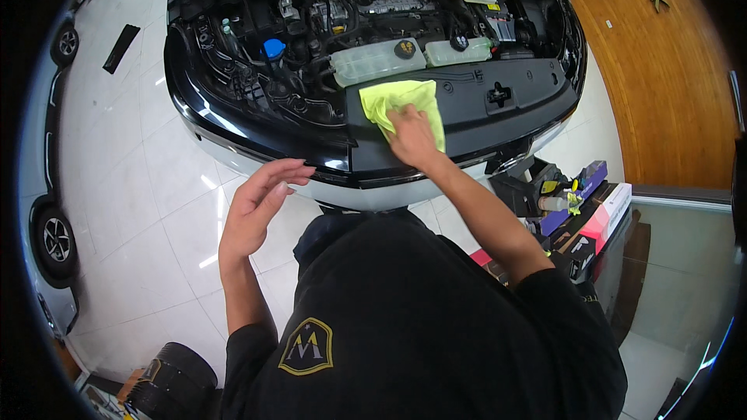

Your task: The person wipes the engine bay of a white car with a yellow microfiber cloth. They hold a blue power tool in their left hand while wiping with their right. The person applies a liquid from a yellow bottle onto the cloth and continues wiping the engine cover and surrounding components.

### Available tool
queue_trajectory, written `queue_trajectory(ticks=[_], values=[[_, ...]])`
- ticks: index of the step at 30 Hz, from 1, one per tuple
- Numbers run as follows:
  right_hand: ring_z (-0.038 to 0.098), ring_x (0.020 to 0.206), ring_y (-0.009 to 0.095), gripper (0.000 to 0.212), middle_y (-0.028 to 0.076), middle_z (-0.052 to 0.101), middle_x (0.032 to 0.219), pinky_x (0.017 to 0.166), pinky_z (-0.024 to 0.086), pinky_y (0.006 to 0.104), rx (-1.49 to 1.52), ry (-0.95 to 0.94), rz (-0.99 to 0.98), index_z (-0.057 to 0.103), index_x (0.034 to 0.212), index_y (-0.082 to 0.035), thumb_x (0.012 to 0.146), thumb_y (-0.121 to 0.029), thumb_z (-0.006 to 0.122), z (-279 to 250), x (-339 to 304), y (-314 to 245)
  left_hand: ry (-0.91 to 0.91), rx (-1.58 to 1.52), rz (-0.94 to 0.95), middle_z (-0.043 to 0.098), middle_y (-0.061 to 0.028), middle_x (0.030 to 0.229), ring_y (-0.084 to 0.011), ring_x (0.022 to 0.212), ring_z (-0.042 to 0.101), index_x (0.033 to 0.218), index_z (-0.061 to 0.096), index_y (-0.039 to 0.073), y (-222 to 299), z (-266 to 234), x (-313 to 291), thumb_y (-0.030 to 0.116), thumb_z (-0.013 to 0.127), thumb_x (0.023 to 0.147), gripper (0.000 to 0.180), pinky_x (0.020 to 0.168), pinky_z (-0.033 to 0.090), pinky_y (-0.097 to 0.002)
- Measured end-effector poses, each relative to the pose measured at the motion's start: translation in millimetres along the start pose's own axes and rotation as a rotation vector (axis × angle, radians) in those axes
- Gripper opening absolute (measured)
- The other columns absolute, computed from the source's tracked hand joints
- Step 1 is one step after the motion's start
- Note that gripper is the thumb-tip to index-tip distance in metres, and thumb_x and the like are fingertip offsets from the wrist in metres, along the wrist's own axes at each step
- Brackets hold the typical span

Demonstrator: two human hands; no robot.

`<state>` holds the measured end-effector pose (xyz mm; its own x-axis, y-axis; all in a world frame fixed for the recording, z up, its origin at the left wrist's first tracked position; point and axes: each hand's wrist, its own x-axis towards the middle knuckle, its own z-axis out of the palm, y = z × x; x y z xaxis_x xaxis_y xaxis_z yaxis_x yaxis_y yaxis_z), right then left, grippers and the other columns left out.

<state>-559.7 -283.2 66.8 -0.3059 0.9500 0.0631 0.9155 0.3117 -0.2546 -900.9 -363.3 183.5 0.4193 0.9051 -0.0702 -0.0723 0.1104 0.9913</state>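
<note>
My right hand (412, 134) presses a yellow-green microfibre cloth (414, 95) against the black plastic cover (467, 115) at the front of a car's engine bay. Its fingers are bunched into the cloth. Nothing is held in my left hand (261, 206), which hovers by the front edge of the car (257, 137) with its fingers stretched out. Just beyond the cloth are two translucent coolant tanks with black caps, a longer tank (373, 62) and a shorter tank (457, 50). A blue cap (273, 48) stands out to their left.
At the right, a cart (591, 253) carries boxes and a spray bottle (554, 203). A black cylindrical drum (173, 381) stands at the lower left. Another car (47, 218) is parked along the left side, and a dark strip (121, 48) lies on the tiled floor.
</note>
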Motion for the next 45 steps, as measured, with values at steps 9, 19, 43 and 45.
queue_trajectory(ticks=[9, 19, 43, 45], values=[[0.057, 0.120, 0.041, 0.040, 0.023, 0.068, 0.112, 0.103, 0.036, 0.0593, -0.204, 0.098, 0.249, 0.061, 0.122, -0.002, 0.086, -0.017, 0.067, -25.2, -13.2, 119.4, 0.032, 0.005, -0.005, 0.068, -0.0144, 0.130, -0.0232, 0.117, 0.064, 0.138, 0.057, 0.001, -6.2, 5.9, -12.4, 0.015, 0.053, 0.103, 0.038, 0.099, 0.048, -0.0358], [0.029, 0.152, 0.038, 0.055, 0.011, 0.039, 0.161, 0.125, 0.023, 0.0530, 0.186, -0.103, -0.308, 0.055, 0.133, -0.005, 0.080, 0.005, 0.064, 20.1, 36.0, 10.5, 0.014, 0.015, -0.060, 0.069, -0.0133, 0.129, -0.0227, 0.116, 0.065, 0.137, 0.059, 0.003, -5.4, 19.8, -3.4, 0.023, 0.053, 0.104, 0.039, 0.099, 0.047, -0.0359], [0.052, 0.132, 0.043, 0.054, 0.025, 0.054, 0.143, 0.114, 0.041, 0.0455, -0.107, -0.075, 0.302, 0.056, 0.137, -0.005, 0.083, -0.001, 0.064, -153.9, -153.5, 529.4, 0.184, 0.119, -0.209, 0.069, -0.0152, 0.127, -0.0234, 0.112, 0.066, 0.136, 0.057, -0.001, -22.0, 253.5, 84.6, 0.015, 0.047, 0.106, 0.035, 0.095, 0.050, -0.0348], [0.050, 0.133, 0.044, 0.052, 0.027, 0.053, 0.143, 0.114, 0.040, 0.0471, -0.142, -0.050, 0.437, 0.058, 0.136, -0.003, 0.084, -0.003, 0.065, -144.9, -140.8, 551.5, 0.194, 0.134, -0.234, 0.069, -0.0154, 0.126, -0.0244, 0.112, 0.066, 0.136, 0.057, 0.000, -21.4, 283.3, 98.2, 0.016, 0.049, 0.106, 0.035, 0.095, 0.049, -0.0353]])
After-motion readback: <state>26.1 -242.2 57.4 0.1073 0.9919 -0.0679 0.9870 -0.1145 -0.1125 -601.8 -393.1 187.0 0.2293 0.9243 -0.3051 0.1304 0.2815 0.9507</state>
